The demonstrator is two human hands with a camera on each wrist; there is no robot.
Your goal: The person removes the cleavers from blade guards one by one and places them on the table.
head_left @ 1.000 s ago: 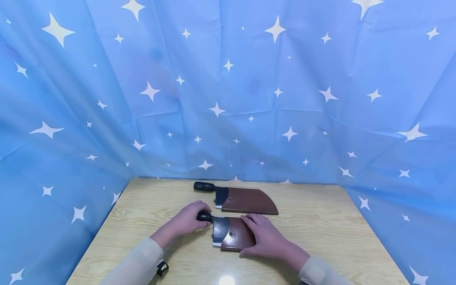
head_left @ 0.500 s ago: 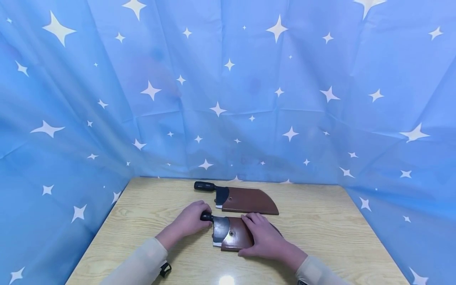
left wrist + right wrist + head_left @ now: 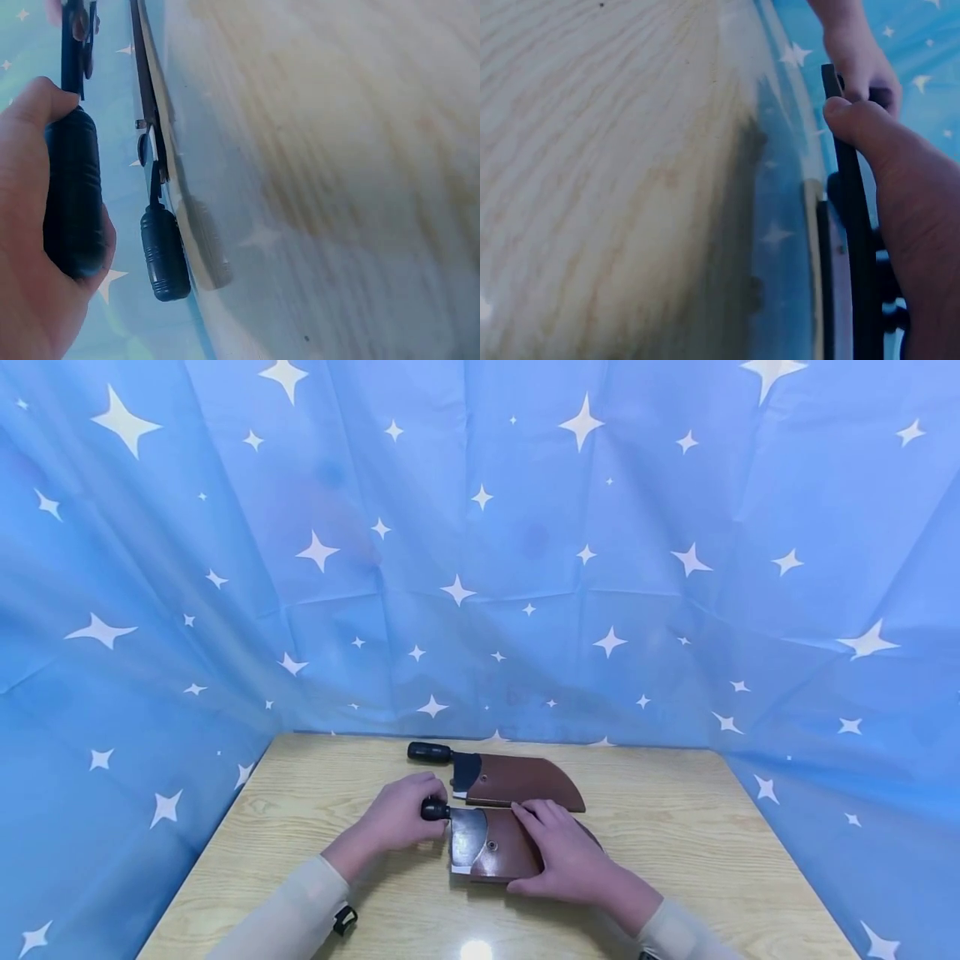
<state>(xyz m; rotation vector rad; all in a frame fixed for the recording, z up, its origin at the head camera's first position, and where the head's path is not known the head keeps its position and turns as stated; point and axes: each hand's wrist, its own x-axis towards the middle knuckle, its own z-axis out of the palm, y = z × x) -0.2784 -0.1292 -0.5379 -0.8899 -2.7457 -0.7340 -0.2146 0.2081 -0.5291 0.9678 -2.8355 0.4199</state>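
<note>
My left hand (image 3: 401, 814) grips the black handle (image 3: 73, 195) of the nearer cleaver. That cleaver's broad dark blade (image 3: 468, 837) goes into a brown leather sheath (image 3: 512, 847) with a metal snap. The right hand (image 3: 566, 858) holds the sheath's right part, with the thumb on the near edge and fingers over the far edge. In both wrist views this cleaver appears raised a little off the table. A second sheathed cleaver (image 3: 532, 781) lies behind it, its black handle (image 3: 430, 752) pointing left. My right hand covers some of the nearer sheath.
Both cleavers are over a pale wood-grain table (image 3: 697, 843) with a glossy top. A blue curtain (image 3: 525, 543) with white stars hangs behind and at the sides. A small black item (image 3: 344, 919) sits at the left cuff.
Both hands have brought the nearer cleaver up slightly and away from me, so its sheath now nears the far one in the head view. The far cleaver stays put.
</note>
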